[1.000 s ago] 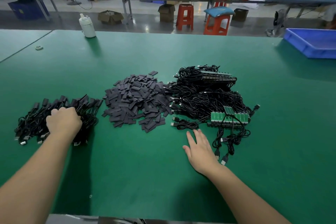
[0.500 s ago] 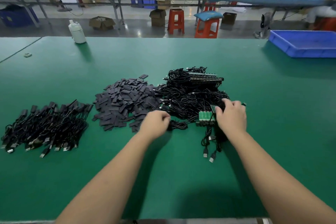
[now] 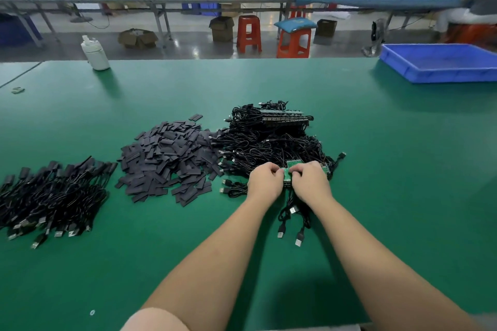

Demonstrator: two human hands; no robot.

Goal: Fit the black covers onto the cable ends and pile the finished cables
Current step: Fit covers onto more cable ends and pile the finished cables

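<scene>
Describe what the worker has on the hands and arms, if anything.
Nothing is worn. The left hand and right hand are bare, with no gloves, rings or watch in view. Both forearms are uncovered right to the bottom of the frame, so no sleeves show.

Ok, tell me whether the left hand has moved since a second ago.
Yes. The left hand left the finished cables, crossed right past the black covers, and now grips the green board strip.
</scene>
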